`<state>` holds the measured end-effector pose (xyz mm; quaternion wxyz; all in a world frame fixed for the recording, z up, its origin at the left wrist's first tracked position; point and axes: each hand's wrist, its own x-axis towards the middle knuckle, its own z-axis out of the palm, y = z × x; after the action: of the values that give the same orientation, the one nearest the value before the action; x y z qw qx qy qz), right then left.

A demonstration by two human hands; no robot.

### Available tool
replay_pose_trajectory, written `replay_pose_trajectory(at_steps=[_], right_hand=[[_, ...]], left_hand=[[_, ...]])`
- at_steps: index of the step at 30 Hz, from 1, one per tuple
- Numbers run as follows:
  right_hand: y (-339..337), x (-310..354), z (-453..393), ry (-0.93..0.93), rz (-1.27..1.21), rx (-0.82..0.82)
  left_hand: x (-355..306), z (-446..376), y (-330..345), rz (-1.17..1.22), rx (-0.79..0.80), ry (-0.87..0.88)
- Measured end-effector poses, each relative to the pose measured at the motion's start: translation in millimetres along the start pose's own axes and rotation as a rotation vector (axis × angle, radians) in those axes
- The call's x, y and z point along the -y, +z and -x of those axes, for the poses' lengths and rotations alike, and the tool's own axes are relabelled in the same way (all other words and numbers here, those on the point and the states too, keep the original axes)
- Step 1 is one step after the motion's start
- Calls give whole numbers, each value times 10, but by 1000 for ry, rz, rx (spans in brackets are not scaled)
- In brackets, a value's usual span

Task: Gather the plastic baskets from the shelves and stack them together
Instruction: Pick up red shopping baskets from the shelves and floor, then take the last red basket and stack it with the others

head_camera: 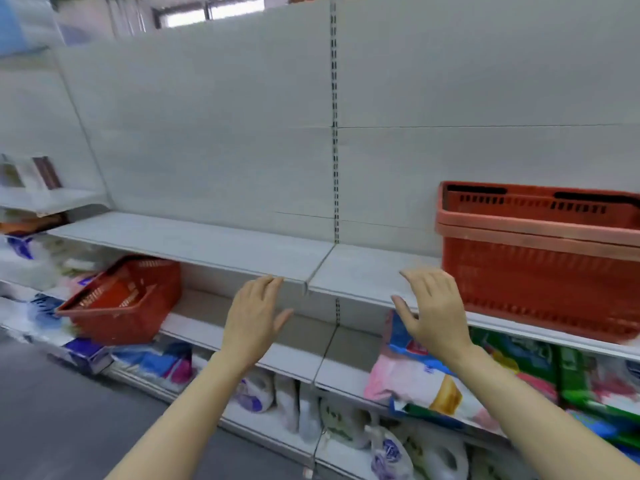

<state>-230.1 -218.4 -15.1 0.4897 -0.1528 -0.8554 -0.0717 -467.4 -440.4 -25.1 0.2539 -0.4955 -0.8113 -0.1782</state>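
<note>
Head view. Progress: judged as partly done. At 3 o'clock a red basket stack (pixel 540 258) stands on the upper shelf (pixel 214 242); its doubled rim suggests one basket already nested inside another. At 9 o'clock a single red basket (pixel 121 299) sits tilted on the lower shelf (pixel 294 355), well apart from the stack. Remaining work: collect that basket and nest it with the others. Further baskets outside the frame cannot be ruled out.

Hands: the left hand (pixel 254 315) is released, fingers spread, holding nothing, at the upper shelf edge near 6 o'clock. The right hand (pixel 431 306) is likewise released and empty, just beside the stack's left wall; contact cannot be confirmed.
</note>
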Motion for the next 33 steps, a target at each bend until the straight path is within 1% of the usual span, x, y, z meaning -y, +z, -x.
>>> replay_pose_trajectory(at_steps=[1, 3, 5, 6, 8, 10, 12, 15, 18, 27, 29, 33], right_hand=[[119, 244, 5, -6, -33, 21], [376, 749, -13, -25, -94, 52], [533, 1010, -7, -28, -116, 67], [661, 1230, -9, -35, -142, 62], [803, 1480, 16, -23, -160, 93], [1258, 2172, -9, -82, -240, 140], [1370, 2364, 37, -69, -265, 208], [1805, 2831, -27, -96, -331, 223], [2246, 3268, -97, -126, -390, 297], [3643, 3990, -435, -142, -458, 550], [3907, 4076, -533, -157, -448, 578], [4371, 4200, -683, -127, -453, 626]], left_hand=[[211, 139, -73, -10, -2, -15], [650, 418, -201, -41, 43, -72], [861, 564, -272, -65, 56, -106], [1047, 696, -337, -63, 92, -144], [1199, 825, -433, -81, 76, -148], [1813, 1196, -554, -136, 123, -274], [1931, 1299, -592, -164, 126, -268], [2367, 1444, -568, -216, 165, -345], [2831, 1552, -436, -262, 208, -402], [3975, 1375, 142, -265, 288, -537], [4225, 1285, 299, -252, 290, -583], [4668, 1155, 658, -205, 338, -685]])
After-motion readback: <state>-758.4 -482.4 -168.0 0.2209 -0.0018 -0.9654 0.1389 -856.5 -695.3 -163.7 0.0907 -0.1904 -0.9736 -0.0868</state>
